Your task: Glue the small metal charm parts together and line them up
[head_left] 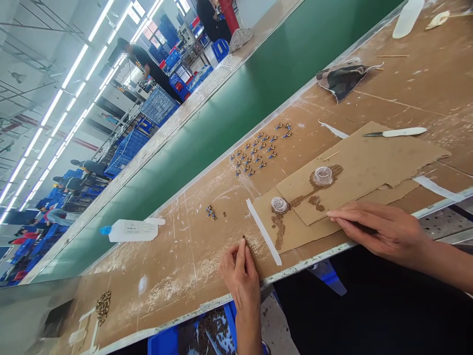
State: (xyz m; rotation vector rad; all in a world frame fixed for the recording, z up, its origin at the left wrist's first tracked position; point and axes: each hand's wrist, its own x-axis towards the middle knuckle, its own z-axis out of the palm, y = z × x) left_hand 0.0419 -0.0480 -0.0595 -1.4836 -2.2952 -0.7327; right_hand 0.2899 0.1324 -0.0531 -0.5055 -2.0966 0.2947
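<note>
My left hand (pixel 241 273) rests at the near edge of the brown workbench (pixel 177 266), thumb and fingers pinched on a tiny dark part (pixel 244 237). My right hand (pixel 380 229) lies flat on the cardboard sheet (pixel 369 167), its fingers together and pressing a thin dark tool that is mostly hidden beneath them. Just beyond the left hand lie a few small blue-and-brass parts (pixel 211 212). Farther off, several of the same parts stand in rows (pixel 258 148). Two small clear round lids, one (pixel 322 175) and another (pixel 279 204), sit on the stained cardboard.
A green conveyor belt (pixel 236 108) runs along the far side of the bench. A white squeeze bottle (pixel 129 230) lies at its edge. A white-handled knife (pixel 397 132), a rag (pixel 342 79), a pile of brass parts (pixel 103 305) and a blue bin (pixel 185 340) below are around. Other people work at the far left.
</note>
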